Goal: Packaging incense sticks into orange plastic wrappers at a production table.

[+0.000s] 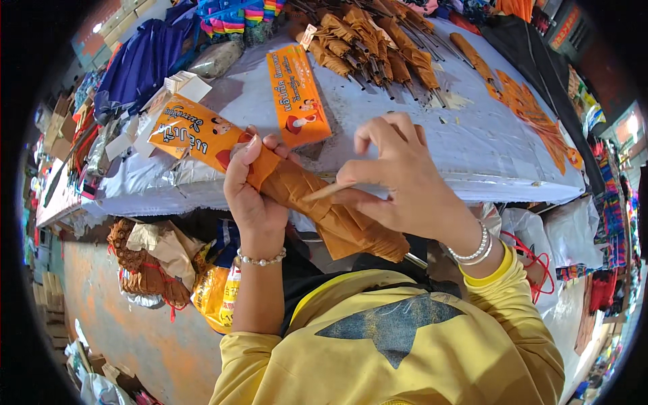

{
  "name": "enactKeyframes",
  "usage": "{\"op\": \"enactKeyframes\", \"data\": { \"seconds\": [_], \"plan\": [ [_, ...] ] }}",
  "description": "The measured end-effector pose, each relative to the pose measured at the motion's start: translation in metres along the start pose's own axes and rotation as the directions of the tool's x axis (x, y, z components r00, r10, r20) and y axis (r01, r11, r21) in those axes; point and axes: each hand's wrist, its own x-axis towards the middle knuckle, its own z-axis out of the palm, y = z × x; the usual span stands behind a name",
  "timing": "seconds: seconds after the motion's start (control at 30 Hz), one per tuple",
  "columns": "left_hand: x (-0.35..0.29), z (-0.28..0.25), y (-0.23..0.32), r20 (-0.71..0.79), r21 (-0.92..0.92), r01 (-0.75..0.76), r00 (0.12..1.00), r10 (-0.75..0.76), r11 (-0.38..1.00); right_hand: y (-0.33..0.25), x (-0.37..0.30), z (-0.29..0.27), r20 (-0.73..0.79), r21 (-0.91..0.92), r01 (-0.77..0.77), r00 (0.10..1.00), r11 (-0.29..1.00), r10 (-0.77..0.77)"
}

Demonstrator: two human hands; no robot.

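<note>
A brown folded umbrella lies slantwise in front of my body, its cloth gathered in loose pleats and a metal shaft end showing at the lower right. My left hand is wrapped round its upper left part. From under those fingers an orange printed sleeve runs up to the left; whether the umbrella is inside it is hidden by my hand. Over the umbrella's middle, my right hand pinches a narrow brown strap between thumb and finger, the strap's other end meeting the cloth.
A light-covered table spans the scene ahead. On it lie another orange printed sleeve, a heap of brown folded umbrellas, dark blue cloth and white cards. Bags, including a yellow one, sit below the table's near edge.
</note>
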Motion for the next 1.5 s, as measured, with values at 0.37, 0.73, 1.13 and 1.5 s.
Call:
{"op": "enactKeyframes", "data": {
  "seconds": [0.37,0.73,1.13,1.5],
  "plan": [
    [-0.008,0.011,-0.014,-0.165,0.032,-0.083,0.982,0.087,0.996,-0.008,0.007,0.057,-0.077,0.196,-0.037,0.996,0.98,0.053],
    [-0.006,0.004,-0.016,-0.196,0.078,-0.099,0.974,0.113,0.992,-0.008,-0.002,0.055,0.062,0.323,-0.041,0.998,0.946,0.022],
    [-0.005,0.001,-0.019,-0.161,0.042,-0.102,0.981,0.108,0.994,-0.002,-0.008,0.064,0.036,0.34,-0.167,0.986,0.925,0.164],
    [-0.02,0.02,-0.05,-0.191,0.219,-0.146,0.963,0.189,0.965,-0.006,-0.003,0.059,0.0,0.292,-0.28,0.956,0.914,0.293]
  ]
}}
